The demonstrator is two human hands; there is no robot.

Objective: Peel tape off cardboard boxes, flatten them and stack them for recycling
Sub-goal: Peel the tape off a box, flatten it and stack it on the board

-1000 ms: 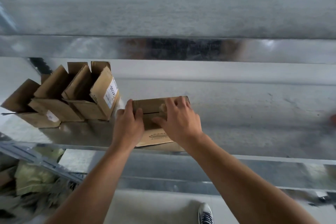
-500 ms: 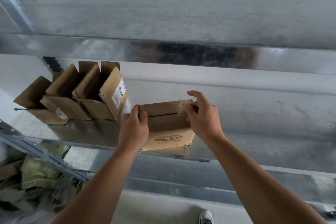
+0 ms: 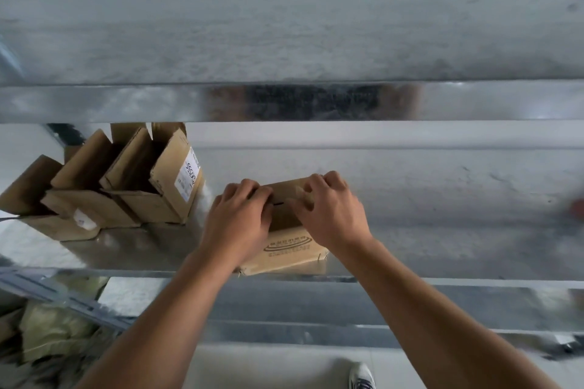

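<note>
Head view, only view. Small cardboard box (image 3: 286, 248) sits on metal shelf (image 3: 458, 230), at the near edge, roughly centre. Printed oval logo on its near face. Top flaps closed, dark slit of the seam showing between the two hands.

Left hand (image 3: 237, 221) grips the box's top left: fingers curled over the top edge, palm against the near-left side. Right hand (image 3: 328, 211) is on the top right: fingers curled over the far top edge, thumb tucked in at the front near the seam. Pale patch by the right fingertips, maybe tape, can't tell. Can't tell whether the right hand pinches anything besides the box.

Left on the same shelf, well apart from the held box: cluster of opened boxes (image 3: 132, 196), flaps standing up, tilted and leaning on each other. The rightmost one carries a white label (image 3: 189, 174) on its side.

Upper shelf edge (image 3: 126, 103) runs across the frame above, shiny, blurred reflection.

Near-left below the shelf: crumpled yellowish material (image 3: 53, 331), blurry. Shoe (image 3: 361, 377) on the floor, bottom centre-right.
</note>
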